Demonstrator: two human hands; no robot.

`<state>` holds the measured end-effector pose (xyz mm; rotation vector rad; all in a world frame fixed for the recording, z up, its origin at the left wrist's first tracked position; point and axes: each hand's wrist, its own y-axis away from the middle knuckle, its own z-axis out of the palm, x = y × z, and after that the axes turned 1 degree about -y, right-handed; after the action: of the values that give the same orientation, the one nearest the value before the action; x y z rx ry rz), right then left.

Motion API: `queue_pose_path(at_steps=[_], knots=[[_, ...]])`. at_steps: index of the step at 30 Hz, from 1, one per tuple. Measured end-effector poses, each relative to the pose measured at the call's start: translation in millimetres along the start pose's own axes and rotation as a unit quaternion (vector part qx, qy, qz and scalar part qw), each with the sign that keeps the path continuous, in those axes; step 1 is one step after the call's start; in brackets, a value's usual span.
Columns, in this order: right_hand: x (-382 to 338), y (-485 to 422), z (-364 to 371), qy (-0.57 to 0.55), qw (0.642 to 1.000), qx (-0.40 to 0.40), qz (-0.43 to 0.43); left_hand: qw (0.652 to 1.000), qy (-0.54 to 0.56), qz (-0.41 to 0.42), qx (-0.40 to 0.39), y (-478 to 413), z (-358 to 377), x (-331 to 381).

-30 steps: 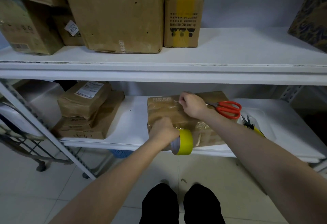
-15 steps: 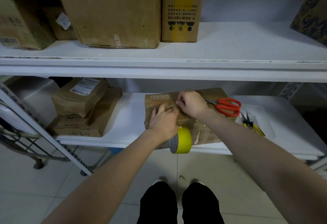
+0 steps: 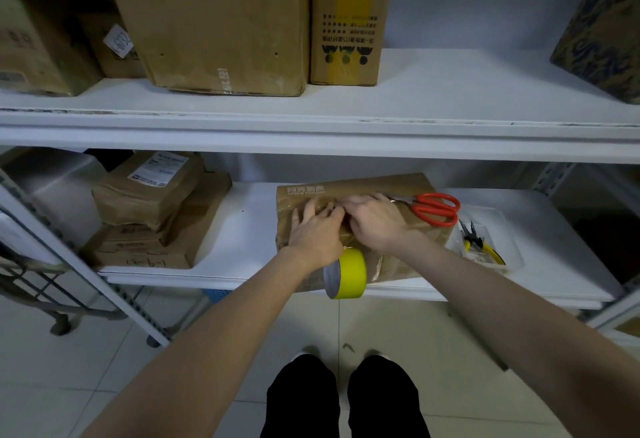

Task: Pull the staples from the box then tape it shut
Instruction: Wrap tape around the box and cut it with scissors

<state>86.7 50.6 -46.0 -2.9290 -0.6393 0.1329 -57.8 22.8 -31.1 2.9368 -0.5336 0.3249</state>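
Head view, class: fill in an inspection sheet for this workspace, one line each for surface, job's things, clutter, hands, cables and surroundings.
Surface: white lower shelf, box near its front edge.
Job's things: box; yellow tape roll at its front, below the left wrist; red scissors on the box; pliers in a clear tray.
Clutter: parcels stacked at left.
Hands: left hand flat on the box; right hand on its top, fingers bent, grip unclear.
Cables: nothing seen.
Surroundings: upper shelf with cartons; tiled floor; cart at left.
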Motion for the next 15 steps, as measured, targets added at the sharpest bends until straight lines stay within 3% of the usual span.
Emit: queue_pose_path(at_steps=[7,12,15], knots=[[-4,7,3,0.071,0.996,-0.031,0.049,1.000,0.004,-0.017,-0.005,6,3,0],[-14,13,5,0.074,0.994,-0.026,0.077,0.985,-0.061,-0.054,0.150,28,1,-2],[-8,18,1,0.005,0.996,-0.056,0.073,0.990,-0.006,-0.112,0.091,35,3,0]])
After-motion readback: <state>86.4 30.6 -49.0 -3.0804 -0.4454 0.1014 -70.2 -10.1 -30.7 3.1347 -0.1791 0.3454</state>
